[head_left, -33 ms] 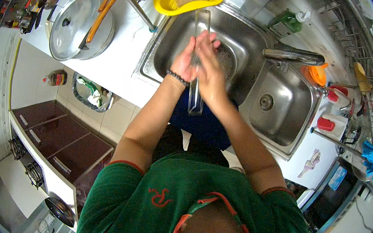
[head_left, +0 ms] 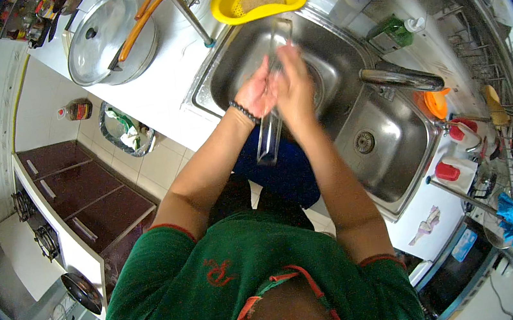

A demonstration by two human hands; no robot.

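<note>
Over the steel sink (head_left: 345, 45), the clear strip (head_left: 269, 140) is mid-handling, not set down; left hand (head_left: 254, 93) pinches it, right hand (head_left: 294, 90) is too blurred to tell

The strip (head_left: 269, 140) is clear, the basin (head_left: 224, 3) yellow, the shirt (head_left: 250, 258) green, the bracelet (head_left: 243, 111) black.

Red lettering (head_left: 220, 272) on green shirt (head_left: 174, 294)
</note>
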